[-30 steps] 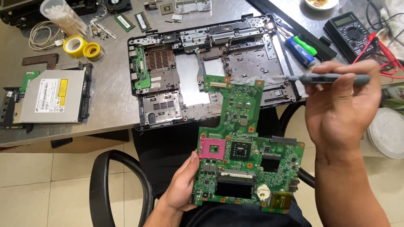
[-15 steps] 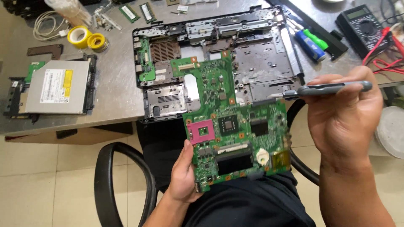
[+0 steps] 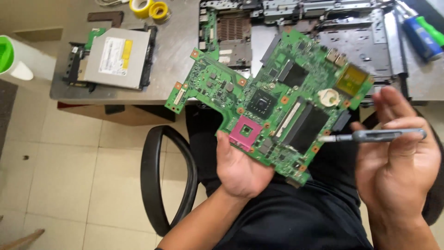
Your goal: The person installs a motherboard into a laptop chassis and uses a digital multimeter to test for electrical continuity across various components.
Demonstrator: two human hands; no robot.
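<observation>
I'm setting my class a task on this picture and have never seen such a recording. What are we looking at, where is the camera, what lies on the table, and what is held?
The camera sits on a person's head and looks down at their own two hands. The left hand holds a green circuit board from below, above the lap. The right hand holds a grey screwdriver, its tip at the board's edge. On the grey table lie an opened laptop base, a silver disc drive and yellow tape rolls. A black chair arm shows beneath.
</observation>
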